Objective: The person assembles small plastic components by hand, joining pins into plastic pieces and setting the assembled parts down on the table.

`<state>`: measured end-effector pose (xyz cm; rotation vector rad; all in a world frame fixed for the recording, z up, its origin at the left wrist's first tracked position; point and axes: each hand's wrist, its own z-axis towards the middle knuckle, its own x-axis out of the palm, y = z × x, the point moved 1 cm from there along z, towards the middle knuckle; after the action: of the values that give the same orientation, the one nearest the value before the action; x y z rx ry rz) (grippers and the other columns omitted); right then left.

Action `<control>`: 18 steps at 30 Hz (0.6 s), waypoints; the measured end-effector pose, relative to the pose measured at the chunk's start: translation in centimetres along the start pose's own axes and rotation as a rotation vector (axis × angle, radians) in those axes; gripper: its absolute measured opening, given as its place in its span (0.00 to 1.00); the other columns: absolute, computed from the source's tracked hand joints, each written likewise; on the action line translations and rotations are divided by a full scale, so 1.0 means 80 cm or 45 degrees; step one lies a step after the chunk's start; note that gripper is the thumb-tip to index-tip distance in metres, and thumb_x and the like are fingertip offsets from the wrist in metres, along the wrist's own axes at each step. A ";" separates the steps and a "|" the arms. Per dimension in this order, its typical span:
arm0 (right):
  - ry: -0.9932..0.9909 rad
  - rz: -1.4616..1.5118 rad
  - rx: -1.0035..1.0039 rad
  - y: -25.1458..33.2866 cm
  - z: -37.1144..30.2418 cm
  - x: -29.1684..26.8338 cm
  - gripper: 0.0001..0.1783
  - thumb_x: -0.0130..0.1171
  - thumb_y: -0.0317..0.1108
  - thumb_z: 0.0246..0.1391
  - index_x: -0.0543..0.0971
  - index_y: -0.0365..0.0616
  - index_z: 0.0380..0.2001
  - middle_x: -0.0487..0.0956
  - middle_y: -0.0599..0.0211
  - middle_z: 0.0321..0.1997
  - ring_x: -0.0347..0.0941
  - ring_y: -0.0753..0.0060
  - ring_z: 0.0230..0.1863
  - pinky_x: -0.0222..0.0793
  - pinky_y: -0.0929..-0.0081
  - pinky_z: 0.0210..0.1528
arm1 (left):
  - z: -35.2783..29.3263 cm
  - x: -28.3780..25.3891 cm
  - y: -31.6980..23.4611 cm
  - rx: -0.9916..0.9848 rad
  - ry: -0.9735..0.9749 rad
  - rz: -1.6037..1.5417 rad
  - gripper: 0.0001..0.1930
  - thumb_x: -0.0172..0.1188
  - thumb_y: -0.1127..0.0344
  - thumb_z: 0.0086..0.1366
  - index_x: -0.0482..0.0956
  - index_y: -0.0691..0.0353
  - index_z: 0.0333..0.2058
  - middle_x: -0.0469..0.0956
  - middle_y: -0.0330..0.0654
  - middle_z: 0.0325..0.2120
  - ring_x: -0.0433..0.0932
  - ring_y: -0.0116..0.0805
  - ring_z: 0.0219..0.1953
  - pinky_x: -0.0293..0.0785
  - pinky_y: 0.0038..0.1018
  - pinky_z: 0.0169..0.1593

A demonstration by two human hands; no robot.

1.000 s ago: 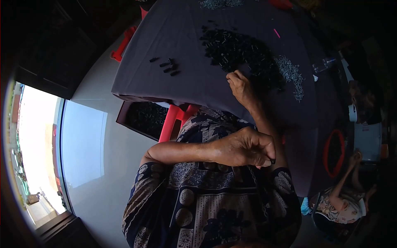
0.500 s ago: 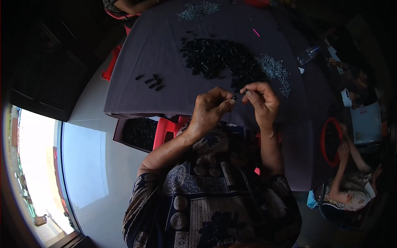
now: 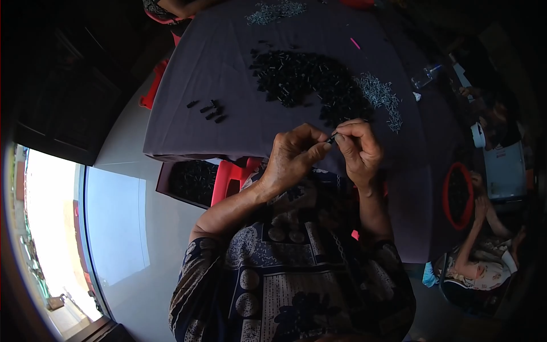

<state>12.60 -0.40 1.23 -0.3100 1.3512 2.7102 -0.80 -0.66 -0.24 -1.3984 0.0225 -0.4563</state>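
My left hand [image 3: 296,151] and my right hand [image 3: 361,149] meet just past the table's near edge, thumbs and forefingers pinched. Between their fingertips is a small dark cylindrical piece [image 3: 330,138]. The left fingers grip its near end; the right fingertips close on its far end, and what exactly they pinch is too small to make out. Beyond the hands lies a large heap of small black pieces [image 3: 290,77], some with thin metal shafts showing. A pile of short silvery pins or screws [image 3: 379,97] spreads at its right. Several black cylindrical pieces [image 3: 212,110] lie apart on the left.
A dark cloth covers the table [image 3: 188,134]. Below its left edge stands a box of black pieces [image 3: 194,182] beside a red stool [image 3: 231,176]. Another silvery pile [image 3: 276,12] and a pink stick [image 3: 355,43] lie farther off. At right, a person's arms [image 3: 481,211] reach beside a red basin [image 3: 458,194].
My hands have come together: the black piece in my left fingers now touches what my right fingers pinch. At right, the other person's hands have shifted beside the red basin.
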 end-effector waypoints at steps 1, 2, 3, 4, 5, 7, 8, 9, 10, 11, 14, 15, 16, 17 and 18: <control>0.015 0.013 0.006 0.001 0.000 0.000 0.04 0.49 0.22 0.41 0.68 0.37 0.25 0.68 0.68 0.24 0.62 0.86 0.21 0.58 0.92 0.21 | 0.000 0.000 -0.002 -0.029 0.024 -0.075 0.04 0.52 0.73 0.49 0.69 0.67 0.24 0.69 0.35 0.16 0.66 0.17 0.19 0.63 0.13 0.23; 0.015 0.013 0.006 0.001 -0.001 -0.001 0.04 0.49 0.22 0.41 0.68 0.37 0.25 0.68 0.68 0.24 0.62 0.86 0.21 0.58 0.92 0.21 | 0.000 0.000 -0.003 -0.058 0.048 -0.149 0.03 0.52 0.73 0.49 0.69 0.67 0.24 0.69 0.36 0.16 0.66 0.17 0.19 0.64 0.13 0.23; 0.031 -0.022 -0.013 0.002 -0.004 -0.002 0.04 0.49 0.22 0.41 0.68 0.37 0.25 0.68 0.68 0.24 0.63 0.85 0.21 0.59 0.92 0.22 | 0.000 0.001 -0.002 -0.058 0.046 -0.149 0.03 0.52 0.73 0.49 0.69 0.67 0.24 0.69 0.36 0.16 0.66 0.17 0.19 0.64 0.13 0.23; 0.047 -0.058 -0.033 0.002 -0.005 -0.003 0.04 0.49 0.22 0.41 0.68 0.37 0.25 0.68 0.67 0.24 0.63 0.84 0.22 0.59 0.91 0.22 | 0.000 0.001 0.001 -0.053 0.056 -0.161 0.03 0.52 0.73 0.49 0.69 0.67 0.24 0.69 0.36 0.16 0.66 0.18 0.19 0.64 0.13 0.23; 0.047 -0.058 -0.033 0.002 -0.006 -0.003 0.04 0.49 0.22 0.41 0.68 0.37 0.25 0.68 0.67 0.24 0.63 0.84 0.22 0.59 0.91 0.22 | 0.000 0.003 0.003 -0.047 0.066 -0.173 0.03 0.51 0.74 0.49 0.69 0.67 0.23 0.69 0.36 0.16 0.66 0.18 0.19 0.64 0.13 0.24; -0.001 -0.172 -0.142 0.004 -0.007 -0.002 0.04 0.49 0.23 0.41 0.68 0.37 0.24 0.68 0.67 0.23 0.63 0.83 0.21 0.60 0.90 0.22 | 0.000 0.007 0.005 -0.024 0.038 -0.156 0.03 0.52 0.73 0.49 0.68 0.67 0.23 0.69 0.36 0.16 0.66 0.17 0.19 0.64 0.13 0.24; -0.005 -0.174 -0.140 0.003 -0.008 -0.001 0.04 0.49 0.23 0.41 0.68 0.37 0.24 0.68 0.67 0.23 0.63 0.83 0.21 0.60 0.90 0.22 | 0.001 0.009 0.007 0.000 0.006 -0.139 0.04 0.52 0.73 0.49 0.68 0.67 0.23 0.69 0.36 0.16 0.65 0.17 0.19 0.63 0.13 0.24; -0.035 -0.206 -0.180 0.002 -0.009 -0.001 0.04 0.49 0.22 0.40 0.68 0.37 0.24 0.68 0.67 0.23 0.63 0.83 0.21 0.59 0.90 0.22 | 0.001 0.010 0.011 -0.001 0.009 -0.139 0.04 0.52 0.73 0.49 0.68 0.67 0.23 0.69 0.36 0.16 0.65 0.17 0.19 0.63 0.13 0.24; -0.066 -0.240 -0.219 0.001 -0.010 -0.003 0.04 0.49 0.22 0.40 0.68 0.37 0.24 0.68 0.67 0.22 0.63 0.83 0.21 0.59 0.89 0.22 | 0.002 0.010 0.018 0.018 0.002 -0.050 0.04 0.52 0.74 0.49 0.69 0.67 0.24 0.70 0.36 0.18 0.67 0.19 0.21 0.64 0.14 0.25; -0.070 -0.241 -0.218 0.002 -0.010 -0.006 0.04 0.49 0.22 0.40 0.68 0.37 0.24 0.68 0.67 0.22 0.63 0.83 0.21 0.59 0.89 0.22 | 0.002 0.010 0.022 0.038 -0.004 0.039 0.04 0.52 0.74 0.49 0.69 0.67 0.25 0.70 0.37 0.20 0.68 0.20 0.23 0.65 0.15 0.27; -0.001 -0.109 -0.021 -0.003 -0.009 -0.017 0.03 0.49 0.23 0.41 0.68 0.38 0.23 0.68 0.68 0.22 0.62 0.83 0.20 0.59 0.90 0.22 | 0.004 0.013 0.024 0.123 0.012 0.158 0.04 0.52 0.74 0.49 0.69 0.67 0.25 0.70 0.37 0.20 0.67 0.19 0.23 0.65 0.14 0.27; 0.037 -0.083 -0.065 -0.005 -0.009 -0.020 0.02 0.49 0.23 0.41 0.68 0.38 0.23 0.68 0.68 0.22 0.62 0.83 0.20 0.58 0.90 0.21 | 0.004 0.016 0.022 0.121 0.015 0.159 0.04 0.52 0.74 0.49 0.69 0.67 0.25 0.70 0.37 0.20 0.67 0.19 0.23 0.65 0.14 0.27; 0.076 -0.057 -0.111 -0.007 -0.008 -0.023 0.02 0.49 0.23 0.41 0.68 0.38 0.23 0.68 0.68 0.22 0.61 0.84 0.20 0.58 0.91 0.21 | 0.005 0.018 0.017 0.092 0.024 0.100 0.04 0.52 0.73 0.49 0.68 0.67 0.24 0.69 0.36 0.18 0.66 0.18 0.21 0.63 0.14 0.24; 0.075 -0.057 -0.110 -0.008 -0.007 -0.025 0.02 0.49 0.23 0.41 0.68 0.38 0.23 0.68 0.68 0.22 0.61 0.84 0.20 0.58 0.91 0.21 | 0.005 0.020 0.015 0.062 0.033 0.041 0.04 0.52 0.73 0.49 0.67 0.67 0.23 0.68 0.36 0.15 0.65 0.17 0.19 0.61 0.14 0.22; 0.101 -0.008 -0.085 -0.010 -0.005 -0.027 0.02 0.49 0.24 0.41 0.68 0.38 0.23 0.68 0.68 0.22 0.61 0.84 0.20 0.58 0.91 0.21 | 0.006 0.020 0.015 0.062 0.035 0.040 0.04 0.52 0.73 0.49 0.67 0.67 0.23 0.68 0.36 0.15 0.65 0.17 0.19 0.61 0.14 0.22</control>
<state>14.89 -0.22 0.87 -0.4312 1.2786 2.7698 1.14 -0.61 -0.90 -1.3422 0.0554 -0.4468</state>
